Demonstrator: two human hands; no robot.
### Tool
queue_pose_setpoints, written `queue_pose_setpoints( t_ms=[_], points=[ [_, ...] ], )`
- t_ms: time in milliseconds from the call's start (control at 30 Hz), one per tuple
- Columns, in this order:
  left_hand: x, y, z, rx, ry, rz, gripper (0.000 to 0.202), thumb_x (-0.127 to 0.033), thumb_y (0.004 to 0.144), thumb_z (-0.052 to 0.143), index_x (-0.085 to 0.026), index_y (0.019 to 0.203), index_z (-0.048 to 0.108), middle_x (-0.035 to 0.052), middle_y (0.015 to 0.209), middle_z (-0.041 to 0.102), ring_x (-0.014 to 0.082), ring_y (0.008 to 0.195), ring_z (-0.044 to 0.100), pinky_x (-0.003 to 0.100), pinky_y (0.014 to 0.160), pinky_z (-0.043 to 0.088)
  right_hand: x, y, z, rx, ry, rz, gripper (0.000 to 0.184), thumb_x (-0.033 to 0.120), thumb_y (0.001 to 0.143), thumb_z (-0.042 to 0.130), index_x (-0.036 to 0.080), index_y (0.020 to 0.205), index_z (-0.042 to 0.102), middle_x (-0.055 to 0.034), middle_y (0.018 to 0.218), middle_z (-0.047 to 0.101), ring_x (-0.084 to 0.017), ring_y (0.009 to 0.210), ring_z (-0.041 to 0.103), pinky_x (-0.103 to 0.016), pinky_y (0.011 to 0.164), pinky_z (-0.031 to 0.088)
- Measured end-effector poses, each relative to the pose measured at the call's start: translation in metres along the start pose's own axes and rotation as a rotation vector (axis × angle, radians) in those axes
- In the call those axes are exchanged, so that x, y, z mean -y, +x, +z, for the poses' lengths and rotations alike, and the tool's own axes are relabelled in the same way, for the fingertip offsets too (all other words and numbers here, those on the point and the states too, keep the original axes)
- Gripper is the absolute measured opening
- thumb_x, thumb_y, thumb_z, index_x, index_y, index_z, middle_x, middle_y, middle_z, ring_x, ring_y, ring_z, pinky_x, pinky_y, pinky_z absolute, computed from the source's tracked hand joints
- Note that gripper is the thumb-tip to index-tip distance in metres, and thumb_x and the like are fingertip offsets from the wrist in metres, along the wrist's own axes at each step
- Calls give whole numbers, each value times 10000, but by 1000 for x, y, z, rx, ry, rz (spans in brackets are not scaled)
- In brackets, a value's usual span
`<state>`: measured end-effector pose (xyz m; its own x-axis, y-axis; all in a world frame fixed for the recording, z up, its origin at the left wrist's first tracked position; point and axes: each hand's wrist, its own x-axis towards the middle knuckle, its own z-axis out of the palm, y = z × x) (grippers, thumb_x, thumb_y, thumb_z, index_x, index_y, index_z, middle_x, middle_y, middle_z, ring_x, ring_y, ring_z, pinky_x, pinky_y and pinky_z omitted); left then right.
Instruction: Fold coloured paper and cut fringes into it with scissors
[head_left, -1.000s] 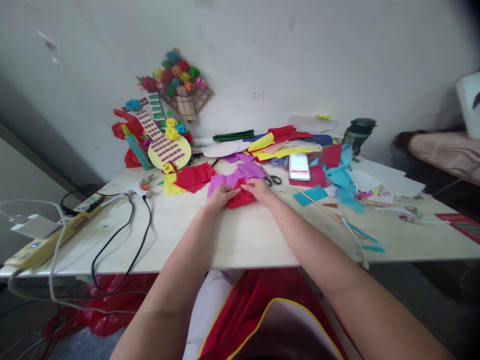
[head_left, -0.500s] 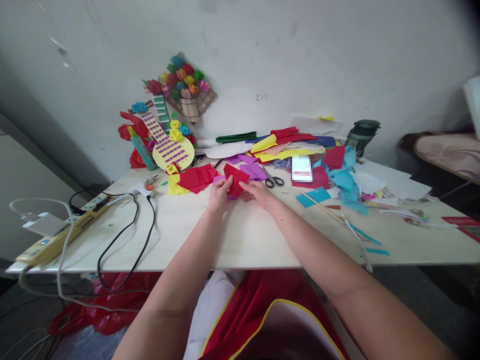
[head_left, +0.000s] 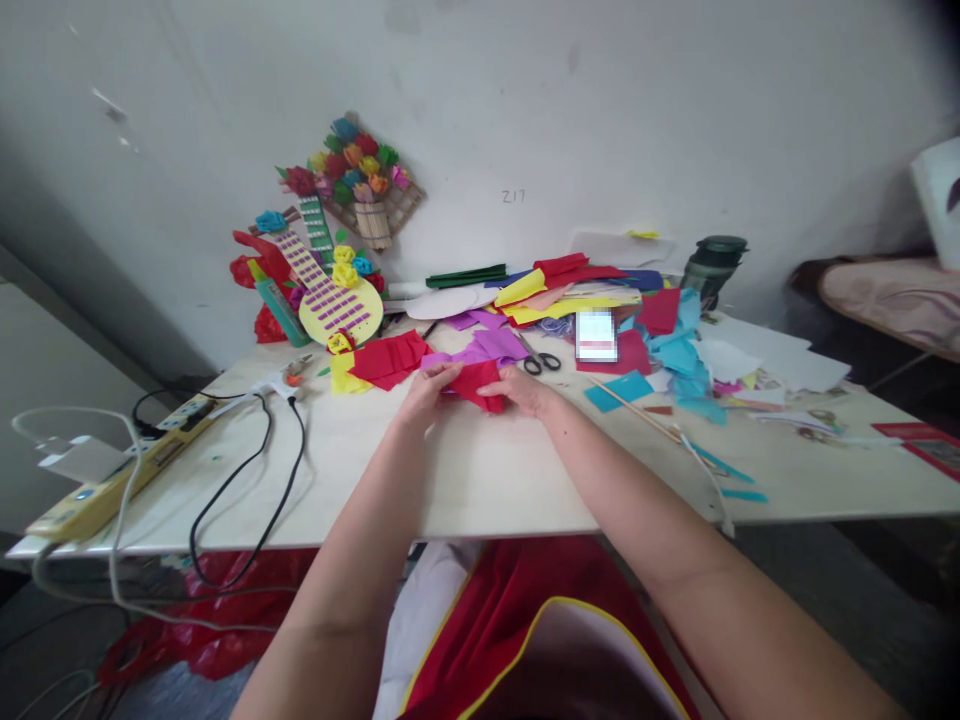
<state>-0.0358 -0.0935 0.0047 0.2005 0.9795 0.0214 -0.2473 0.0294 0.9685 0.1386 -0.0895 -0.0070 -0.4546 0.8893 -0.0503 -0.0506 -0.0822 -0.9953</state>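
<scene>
Between my two hands is a piece of red crepe paper, held low over the table. My left hand pinches its left end, and my right hand grips the right end with thumb and fingers. Purple paper pieces lie just behind the hands. To the left, a stack of red paper pieces rests partly on yellow paper. Black-handled scissors lie right of the purple paper.
A glue gun and a power strip with cables occupy the left side. Behind stand a green glue bottle and a flower-decorated paper guitar. Rightward are a phone, blue paper, a wooden stick and a dark bottle.
The red paper has gone from an upright, pointed shape to a lower, wider one stretched between my hands. Both hands have turned and lowered slightly. The camera view has shifted a little.
</scene>
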Motion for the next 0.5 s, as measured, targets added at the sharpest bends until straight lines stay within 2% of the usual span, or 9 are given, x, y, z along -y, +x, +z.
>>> queue_pose_setpoints(
  t_ms=[133, 200, 267, 367, 500],
  points=[
    [-4, -2, -8, 95, 157, -35, 315, -340, 579, 766, -131, 787, 655, 15, 657, 638, 98, 536, 572, 196, 501, 435, 4, -5, -4, 91, -45, 50, 188, 258, 574, 717, 130, 633, 593, -24, 499, 629, -125, 427, 559, -220, 419, 452],
    [-2, -2, -9, 158, 225, -40, 288, -324, 576, 775, -123, 746, 657, 17, 619, 630, 89, 495, 554, 187, 475, 417, 6, -6, -4, 99, -45, 54, 191, 248, 572, 726, 129, 636, 591, -23, 507, 632, -126, 433, 567, -219, 416, 460],
    [2, 1, -9, 167, 278, -39, 272, -320, 572, 779, -117, 695, 645, 17, 564, 613, 86, 445, 533, 185, 437, 397, 7, -5, -4, 83, -49, 61, 194, 247, 585, 733, 131, 646, 590, -23, 514, 636, -123, 433, 571, -210, 402, 456],
    [8, 5, -10, 114, 287, -30, 278, -324, 574, 778, -118, 691, 632, 28, 564, 622, 94, 421, 536, 190, 419, 405, 5, -3, -4, -27, -61, 48, 180, 242, 620, 730, 133, 663, 592, -25, 514, 637, -113, 404, 560, -193, 352, 427],
    [9, 7, -8, 61, 261, -61, 300, -322, 560, 786, -117, 708, 625, 41, 615, 644, 117, 460, 580, 206, 449, 454, -1, 4, -6, -206, -21, -42, 161, 205, 634, 733, 142, 675, 591, -4, 537, 639, -97, 376, 542, -193, 332, 432]
  ],
)
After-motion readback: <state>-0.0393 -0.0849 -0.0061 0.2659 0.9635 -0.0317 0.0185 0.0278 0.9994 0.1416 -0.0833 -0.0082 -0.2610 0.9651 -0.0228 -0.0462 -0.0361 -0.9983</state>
